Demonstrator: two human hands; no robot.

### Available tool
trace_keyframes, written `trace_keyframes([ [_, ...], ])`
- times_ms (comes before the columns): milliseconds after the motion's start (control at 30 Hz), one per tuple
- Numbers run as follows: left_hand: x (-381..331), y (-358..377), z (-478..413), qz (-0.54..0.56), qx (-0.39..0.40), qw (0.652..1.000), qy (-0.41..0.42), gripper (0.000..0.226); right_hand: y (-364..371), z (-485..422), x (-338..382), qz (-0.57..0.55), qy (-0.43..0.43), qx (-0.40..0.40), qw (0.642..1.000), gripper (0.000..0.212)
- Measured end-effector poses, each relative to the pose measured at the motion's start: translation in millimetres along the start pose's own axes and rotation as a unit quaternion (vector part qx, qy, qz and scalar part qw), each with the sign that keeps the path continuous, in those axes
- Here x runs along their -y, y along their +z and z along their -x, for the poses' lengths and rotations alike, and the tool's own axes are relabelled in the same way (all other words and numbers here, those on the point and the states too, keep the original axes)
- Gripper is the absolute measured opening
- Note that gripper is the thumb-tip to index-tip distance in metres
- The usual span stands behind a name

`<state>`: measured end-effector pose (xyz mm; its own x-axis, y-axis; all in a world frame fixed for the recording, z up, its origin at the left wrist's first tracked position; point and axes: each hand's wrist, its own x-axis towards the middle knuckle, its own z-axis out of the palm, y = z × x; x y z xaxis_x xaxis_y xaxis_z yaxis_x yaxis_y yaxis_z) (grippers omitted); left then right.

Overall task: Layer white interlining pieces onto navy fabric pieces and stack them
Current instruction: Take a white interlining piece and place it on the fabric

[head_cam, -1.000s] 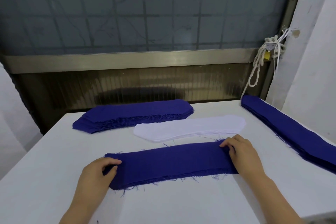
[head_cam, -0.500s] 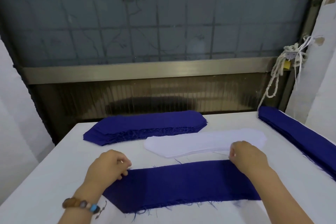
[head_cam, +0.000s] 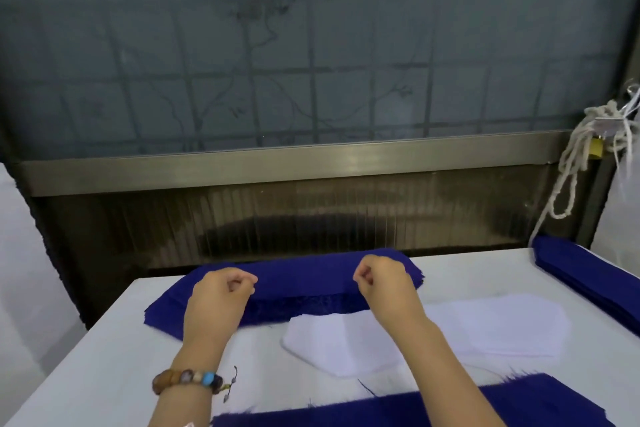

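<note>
Grip curled on left hand and right hand, now off the near navy piece, flat on the counter. Hovering at the far navy stack; cannot tell if pinching. White interlining between, not yet layered.

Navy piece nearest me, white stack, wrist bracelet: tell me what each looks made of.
Nearest navy fabric piece: woven cloth, matte; frayed cut edge with loose threads.
White interlining stack: thin, smooth, matte sheets with clean edges, probably nonwoven.
Beaded bracelet: round brown beads look like wood; the pale and blue ones, possibly stone or glass.
</note>
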<state>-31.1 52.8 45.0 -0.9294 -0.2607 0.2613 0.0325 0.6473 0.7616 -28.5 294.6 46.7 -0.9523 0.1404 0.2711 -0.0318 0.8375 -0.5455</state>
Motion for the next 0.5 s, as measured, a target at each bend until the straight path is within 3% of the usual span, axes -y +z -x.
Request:
trace_keyframes([
  [233, 24.6, 15.8, -15.9, -0.024, -0.036, 0.999, 0.015, 0.023, 36.9, -24.3, 17.9, -0.031, -0.023, -0.001, 0.999, 0.013],
  [500, 59.9, -3.6, -28.5, -0.103, -0.108, 0.987, -0.057, 0.033, 61.2, -30.0, 18.2, -0.025, -0.072, 0.025, 0.997, 0.026],
])
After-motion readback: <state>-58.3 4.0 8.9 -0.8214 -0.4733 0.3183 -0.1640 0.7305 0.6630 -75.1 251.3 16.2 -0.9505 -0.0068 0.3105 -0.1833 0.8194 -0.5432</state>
